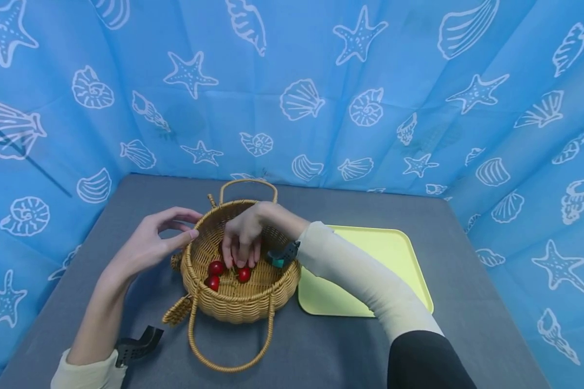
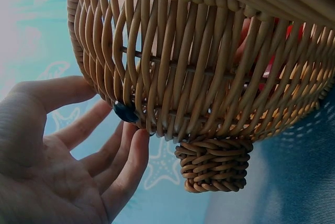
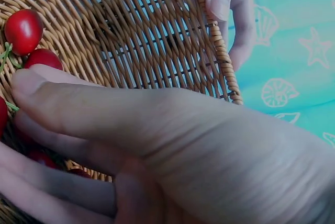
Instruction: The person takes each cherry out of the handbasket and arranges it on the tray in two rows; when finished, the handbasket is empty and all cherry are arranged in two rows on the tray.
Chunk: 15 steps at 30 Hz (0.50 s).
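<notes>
A round wicker basket (image 1: 224, 310) with two loop handles stands on the grey table. Several red cherries (image 1: 216, 268) with green stems lie inside it, near its front left. My left hand (image 1: 148, 237) holds the basket's left rim, thumb over the edge and fingers along the outside; in the left wrist view those fingers touch the weave by a dark button. My right hand (image 1: 245, 232) reaches down into the basket. In the right wrist view its thumb and fingers close in at the cherry stems (image 3: 11, 106), with some cherries partly hidden beneath the fingers.
A pale yellow tray (image 1: 370, 243) lies right of the basket, partly under my right forearm. A blue curtain (image 1: 292, 97) printed with shells and starfish surrounds the grey table (image 1: 340, 346). Woven lugs (image 1: 177, 310) stick out from the basket's left side.
</notes>
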Tool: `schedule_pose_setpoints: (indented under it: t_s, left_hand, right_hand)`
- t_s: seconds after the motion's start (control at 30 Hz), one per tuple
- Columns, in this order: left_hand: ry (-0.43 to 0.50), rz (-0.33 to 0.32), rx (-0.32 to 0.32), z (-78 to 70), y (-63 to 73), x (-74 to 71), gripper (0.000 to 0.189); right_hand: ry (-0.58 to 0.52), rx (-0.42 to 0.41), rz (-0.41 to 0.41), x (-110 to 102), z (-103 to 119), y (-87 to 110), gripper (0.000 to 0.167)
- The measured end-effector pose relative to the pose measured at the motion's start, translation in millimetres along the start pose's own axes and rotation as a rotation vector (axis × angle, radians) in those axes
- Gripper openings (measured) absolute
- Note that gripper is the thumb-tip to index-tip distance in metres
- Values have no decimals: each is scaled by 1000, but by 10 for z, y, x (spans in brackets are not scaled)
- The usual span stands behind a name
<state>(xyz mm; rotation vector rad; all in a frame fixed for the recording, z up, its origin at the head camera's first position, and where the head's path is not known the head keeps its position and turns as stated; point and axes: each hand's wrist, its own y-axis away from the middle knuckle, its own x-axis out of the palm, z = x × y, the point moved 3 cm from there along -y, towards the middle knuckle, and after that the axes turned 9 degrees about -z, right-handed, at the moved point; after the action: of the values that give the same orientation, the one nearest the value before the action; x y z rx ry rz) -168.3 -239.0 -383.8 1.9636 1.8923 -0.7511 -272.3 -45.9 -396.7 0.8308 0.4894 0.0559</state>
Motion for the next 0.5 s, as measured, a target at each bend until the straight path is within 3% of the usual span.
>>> schedule_pose_setpoints:
  t_s: [0.23, 0.5]
  left_hand:
    - [6, 1, -10, 4, 2, 4, 41]
    - [5, 3, -7, -1, 9, 0, 41]
  right_hand:
    - [-43, 52, 55, 57, -16, 4, 33]
    - [-79, 33, 146, 145, -7, -10, 42]
